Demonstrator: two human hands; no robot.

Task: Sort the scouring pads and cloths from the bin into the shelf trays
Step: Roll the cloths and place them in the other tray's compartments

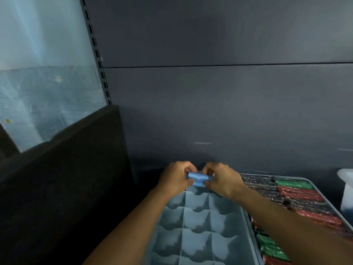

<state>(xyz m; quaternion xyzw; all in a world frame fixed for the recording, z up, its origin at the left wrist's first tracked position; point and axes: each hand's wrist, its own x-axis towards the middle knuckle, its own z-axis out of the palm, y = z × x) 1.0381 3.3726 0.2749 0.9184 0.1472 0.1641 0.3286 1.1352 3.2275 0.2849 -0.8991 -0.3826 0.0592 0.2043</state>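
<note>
Blue rolled cloth (199, 178) sits mid-frame, pinched at both ends: left hand (176, 177) curled on its left end, right hand (221, 180) on the right. Both hold it over the far end of the grey divided tray (193, 226). Lower right of the frame, a second tray (333, 204) packed with red, green and dark sparkly scouring pads (299, 194).

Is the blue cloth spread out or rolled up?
Rolled up: the blue cloth is a compact bundle pinched between left hand and right hand.
</note>
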